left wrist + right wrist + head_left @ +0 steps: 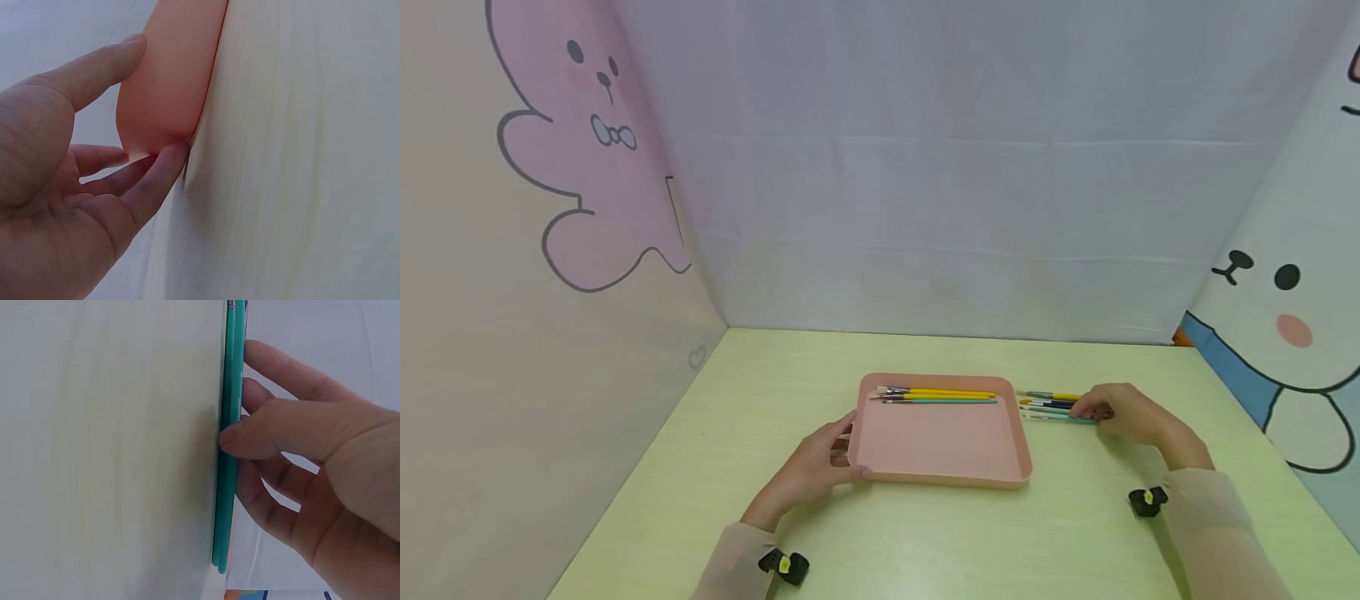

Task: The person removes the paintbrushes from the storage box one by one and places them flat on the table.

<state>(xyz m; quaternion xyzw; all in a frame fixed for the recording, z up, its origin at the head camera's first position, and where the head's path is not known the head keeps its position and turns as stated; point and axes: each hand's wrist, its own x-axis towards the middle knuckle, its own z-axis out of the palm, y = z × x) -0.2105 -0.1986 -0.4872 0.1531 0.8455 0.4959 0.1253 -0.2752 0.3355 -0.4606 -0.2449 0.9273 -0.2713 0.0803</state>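
The right hand point(1123, 412) is the nearer one to the loose brushes point(1063, 397), which lie on the bench point(940, 542) to its left, with their handle ends at its fingers and their bristle ends pointing away from it, toward the left hand point(816, 454). Their long axes run side to side, roughly along the line between the two hands. In the right wrist view the thumb rests against the near side of two teal brushes point(224, 487) and the fingers lie along their far side, so the hand appears to pinch the handles; whether it has the darker and yellow brushes in the same hold, I cannot tell. The left hand grips the near left corner of the pink tray point(940, 442), thumb on its near wall and fingers around its left side. The tray sits between the hands, its right rim just beside the loose bristle tips; whether they touch it is too small to tell. Inside, three brushes point(955, 396), two yellow and one teal, lie along the wall farther from the left hand, bristles pointing left, nearly parallel to the loose ones.
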